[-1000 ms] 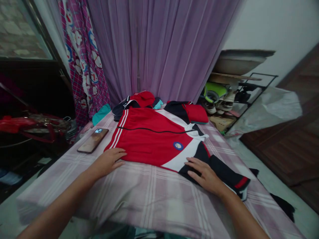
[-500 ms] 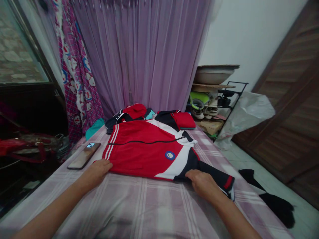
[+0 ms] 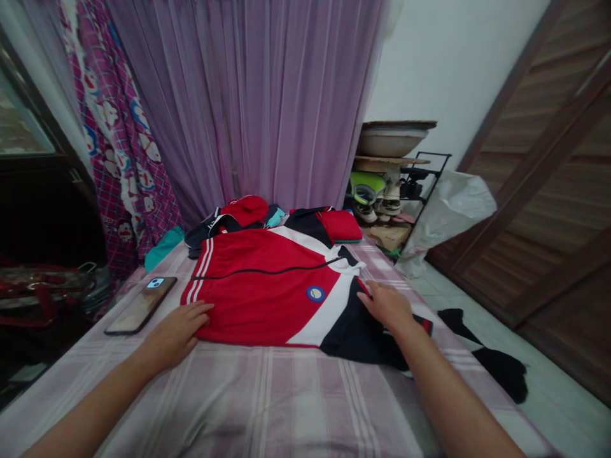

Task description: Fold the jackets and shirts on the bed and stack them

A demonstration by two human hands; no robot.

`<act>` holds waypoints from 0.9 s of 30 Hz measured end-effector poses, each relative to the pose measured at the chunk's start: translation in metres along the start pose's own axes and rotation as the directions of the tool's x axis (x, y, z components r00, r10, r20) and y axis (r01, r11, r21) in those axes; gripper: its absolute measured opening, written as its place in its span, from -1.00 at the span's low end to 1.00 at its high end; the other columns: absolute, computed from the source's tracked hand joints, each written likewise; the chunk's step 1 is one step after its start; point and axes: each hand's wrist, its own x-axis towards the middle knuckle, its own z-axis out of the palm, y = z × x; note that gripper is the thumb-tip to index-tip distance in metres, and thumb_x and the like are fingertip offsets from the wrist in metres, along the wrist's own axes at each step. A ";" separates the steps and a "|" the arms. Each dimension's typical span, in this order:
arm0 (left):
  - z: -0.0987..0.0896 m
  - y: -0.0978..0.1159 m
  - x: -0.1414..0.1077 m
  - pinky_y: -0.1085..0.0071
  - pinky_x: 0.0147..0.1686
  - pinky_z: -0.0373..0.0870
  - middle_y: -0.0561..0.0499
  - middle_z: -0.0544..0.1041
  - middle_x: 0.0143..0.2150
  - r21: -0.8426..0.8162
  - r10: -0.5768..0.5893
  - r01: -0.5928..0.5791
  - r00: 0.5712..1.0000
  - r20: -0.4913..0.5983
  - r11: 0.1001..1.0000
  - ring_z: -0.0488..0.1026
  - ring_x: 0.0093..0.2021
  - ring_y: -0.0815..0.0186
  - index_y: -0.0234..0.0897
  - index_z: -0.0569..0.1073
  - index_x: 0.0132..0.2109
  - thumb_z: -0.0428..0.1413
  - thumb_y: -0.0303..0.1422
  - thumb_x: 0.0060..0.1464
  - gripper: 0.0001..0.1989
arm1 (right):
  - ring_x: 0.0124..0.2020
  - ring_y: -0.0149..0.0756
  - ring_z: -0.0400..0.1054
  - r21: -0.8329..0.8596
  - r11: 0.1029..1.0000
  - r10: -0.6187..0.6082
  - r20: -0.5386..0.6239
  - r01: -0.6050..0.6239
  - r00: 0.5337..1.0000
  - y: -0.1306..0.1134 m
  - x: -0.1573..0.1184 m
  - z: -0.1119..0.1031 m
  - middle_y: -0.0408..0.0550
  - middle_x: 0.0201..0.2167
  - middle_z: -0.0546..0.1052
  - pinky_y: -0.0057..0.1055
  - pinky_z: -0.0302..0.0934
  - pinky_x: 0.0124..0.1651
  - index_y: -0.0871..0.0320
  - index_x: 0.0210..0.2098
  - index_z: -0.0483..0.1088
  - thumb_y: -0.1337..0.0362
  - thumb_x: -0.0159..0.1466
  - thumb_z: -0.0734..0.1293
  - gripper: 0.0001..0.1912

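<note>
A red, white and navy zip-up jacket (image 3: 258, 305) lies spread on the bed, its striped hem to the left and its collar to the right. A round blue badge (image 3: 316, 294) shows on its chest. Over the near corner of the hem rests my left hand (image 3: 179, 331), fingers stretched out flat on the red cloth. My right hand (image 3: 389, 308) has its fingertips closed on the jacket's navy shoulder, just below the collar; its thumb is hidden. The near sleeve runs under my right forearm, partly covered by it.
A phone (image 3: 142, 306) lies left of the jacket on the checked bedsheet (image 3: 267, 407). Behind are heaped clothes (image 3: 245, 213) and a folded red stack (image 3: 341, 226). Beyond the bed's right edge stand a shoe rack (image 3: 429, 184) and a white plastic bag (image 3: 458, 203); dark cloth (image 3: 496, 369) lies on the floor.
My right hand has moved from the jacket's near edge up to the shoulder by the collar. The near navy part lies flatter and wider. My left hand's fingers have flattened at the hem.
</note>
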 end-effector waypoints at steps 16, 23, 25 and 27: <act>0.013 0.002 -0.009 0.21 0.20 0.36 -0.13 0.51 0.17 -0.117 -0.019 0.017 1.000 -0.014 0.993 0.44 0.17 0.13 -0.25 0.50 -0.01 -0.06 -0.40 0.07 -0.62 | 0.23 -0.01 0.30 0.371 0.849 -0.404 0.001 0.375 0.915 0.055 -0.017 0.031 0.13 0.20 0.44 -0.06 0.15 0.26 0.11 0.09 0.48 -0.06 0.31 0.16 -0.45; 0.008 -0.002 -0.005 0.21 0.19 0.35 -0.13 0.53 0.16 -0.187 -0.116 0.125 0.992 0.057 0.974 0.45 0.18 0.14 -0.25 0.46 0.12 -0.13 -0.33 0.13 -0.53 | 0.27 0.05 0.24 0.355 0.842 -0.488 0.184 0.405 0.853 0.054 -0.042 0.026 0.10 0.29 0.34 0.05 0.05 0.31 0.05 -0.04 0.54 0.05 0.14 0.36 -0.58; -0.001 0.000 -0.003 0.23 0.17 0.37 -0.13 0.55 0.14 -0.204 -0.115 0.130 0.990 0.083 0.970 0.47 0.15 0.15 -0.24 0.47 0.10 -0.14 -0.31 0.15 -0.54 | 0.10 0.00 0.41 0.366 0.837 -0.484 0.150 0.406 0.862 0.060 -0.046 0.025 0.12 0.09 0.53 -0.08 0.21 0.20 0.08 -0.13 0.56 0.07 0.22 0.28 -0.64; -0.010 0.001 0.002 0.27 0.13 0.38 -0.12 0.57 0.09 -0.222 -0.112 0.135 0.987 0.114 0.966 0.50 0.11 0.16 -0.22 0.49 0.06 -0.14 -0.28 0.16 -0.56 | -0.03 -0.03 0.49 0.402 0.844 -0.458 0.192 0.356 0.868 0.068 -0.046 0.019 0.06 -0.07 0.62 -0.18 0.31 0.08 0.08 -0.10 0.56 0.05 0.21 0.26 -0.61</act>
